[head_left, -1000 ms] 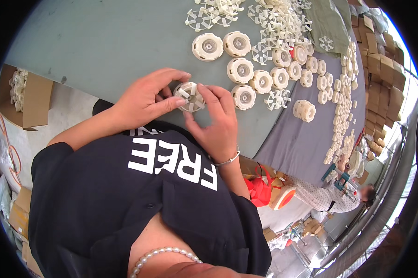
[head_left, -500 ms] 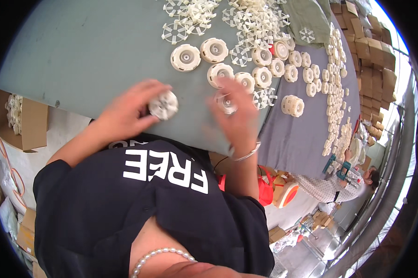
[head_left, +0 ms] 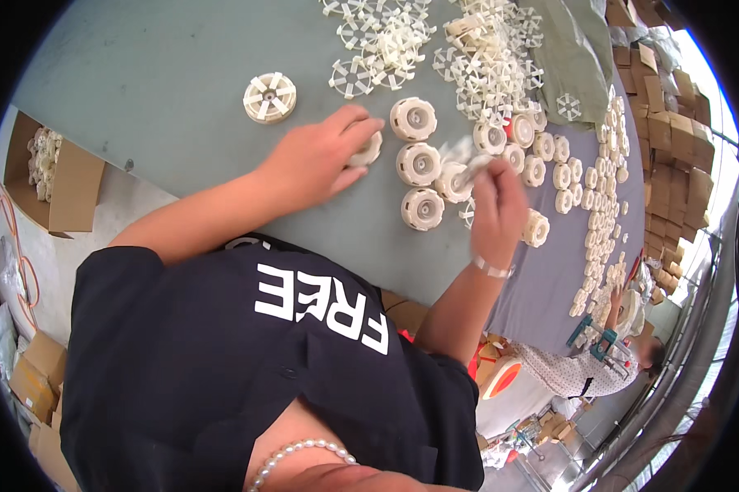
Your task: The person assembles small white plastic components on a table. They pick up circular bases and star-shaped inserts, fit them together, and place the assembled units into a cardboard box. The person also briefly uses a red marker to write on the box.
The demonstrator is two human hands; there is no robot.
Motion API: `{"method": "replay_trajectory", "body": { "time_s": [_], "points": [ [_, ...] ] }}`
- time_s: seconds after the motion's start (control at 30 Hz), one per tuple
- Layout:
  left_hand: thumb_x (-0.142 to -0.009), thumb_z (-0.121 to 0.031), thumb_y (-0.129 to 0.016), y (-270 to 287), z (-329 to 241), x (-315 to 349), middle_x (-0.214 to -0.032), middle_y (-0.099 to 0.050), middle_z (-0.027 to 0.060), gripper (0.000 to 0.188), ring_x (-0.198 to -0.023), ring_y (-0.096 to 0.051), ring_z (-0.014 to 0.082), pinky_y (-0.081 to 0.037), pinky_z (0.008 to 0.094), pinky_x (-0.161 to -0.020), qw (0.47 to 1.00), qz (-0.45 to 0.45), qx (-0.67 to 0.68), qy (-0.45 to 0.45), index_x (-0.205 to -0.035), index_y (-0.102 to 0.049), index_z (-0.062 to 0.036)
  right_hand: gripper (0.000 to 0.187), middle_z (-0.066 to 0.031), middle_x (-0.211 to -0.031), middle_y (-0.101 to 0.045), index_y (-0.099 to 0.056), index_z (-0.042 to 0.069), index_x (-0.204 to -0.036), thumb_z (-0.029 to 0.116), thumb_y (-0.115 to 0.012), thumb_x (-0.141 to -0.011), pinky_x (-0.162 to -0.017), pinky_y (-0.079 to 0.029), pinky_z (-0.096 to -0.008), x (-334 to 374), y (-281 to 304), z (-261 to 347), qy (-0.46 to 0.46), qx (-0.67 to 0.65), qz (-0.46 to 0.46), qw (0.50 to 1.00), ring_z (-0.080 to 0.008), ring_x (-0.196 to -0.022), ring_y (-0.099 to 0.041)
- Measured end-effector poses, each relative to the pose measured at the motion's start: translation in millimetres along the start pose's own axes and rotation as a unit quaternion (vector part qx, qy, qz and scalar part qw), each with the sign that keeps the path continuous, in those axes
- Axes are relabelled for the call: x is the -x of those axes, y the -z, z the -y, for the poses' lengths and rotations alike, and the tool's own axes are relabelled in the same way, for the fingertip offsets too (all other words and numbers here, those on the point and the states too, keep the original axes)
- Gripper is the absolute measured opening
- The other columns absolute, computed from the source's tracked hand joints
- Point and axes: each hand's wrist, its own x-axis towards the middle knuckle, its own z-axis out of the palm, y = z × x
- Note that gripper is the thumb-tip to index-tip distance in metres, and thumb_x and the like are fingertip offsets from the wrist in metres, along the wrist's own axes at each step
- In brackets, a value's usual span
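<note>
My left hand (head_left: 324,160) is closed around the edge of a round cream plastic wheel (head_left: 371,150) on the table, its fingers hiding much of it. My right hand (head_left: 500,201) pinches a white spoked plastic ring (head_left: 470,170), smeared by motion, above the cream wheels. To the right of my left hand, three similar wheels form a column, the middle wheel (head_left: 418,164) among them. Farther left lies a wheel with a white spoked insert (head_left: 269,98) on its top.
Piles of white spoked rings (head_left: 390,49) lie at the table's far side, next to a grey-green cloth (head_left: 578,61). Many cream wheels spread over the grey cloth at right. An open carton (head_left: 78,193) stands beyond the table's left edge. Another person (head_left: 578,369) works at far right.
The wheel that my left hand held now lies farther back on the left. That hand has gripped another wheel. My right hand has moved right and now holds a spoked ring. The view has shifted.
</note>
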Motion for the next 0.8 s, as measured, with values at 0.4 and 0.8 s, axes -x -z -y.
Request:
{"method": "replay_trajectory", "body": {
  "time_s": [0.4, 0.8],
  "points": [
    [-0.081, 0.0, -0.082, 30, 7, 61, -0.147, -0.056, 0.0079, 0.068, -0.074, -0.059, 0.0077, -0.054, 0.0232, -0.064, 0.95, 0.063, 0.288, 0.099, -0.144, -0.062, -0.0126, 0.069, -0.0151, -0.136, -0.057, -0.062, 0.006, -0.14, 0.013, -0.089, -0.077, -0.075, -0.059, -0.0339, 98, -73, 6, 0.051, 0.064, 0.147, 0.986, -0.0235, -0.094, -0.067],
    [-0.097, -0.011, -0.062, 31, 13, 67, -0.142, -0.057, 0.0109, 0.052, -0.081, -0.062, 0.0117, -0.054, 0.0264, -0.075, 0.915, 0.049, 0.377, 0.133, -0.149, -0.058, -0.0126, 0.066, -0.013, -0.126, -0.064, -0.065, 0.006, -0.137, 0.004, -0.084, -0.074, -0.081, -0.061, -0.0359, 44, -88, 25, 0.202, 0.007, 0.153, 0.967, -0.0263, -0.107, -0.068]
  ]
}}
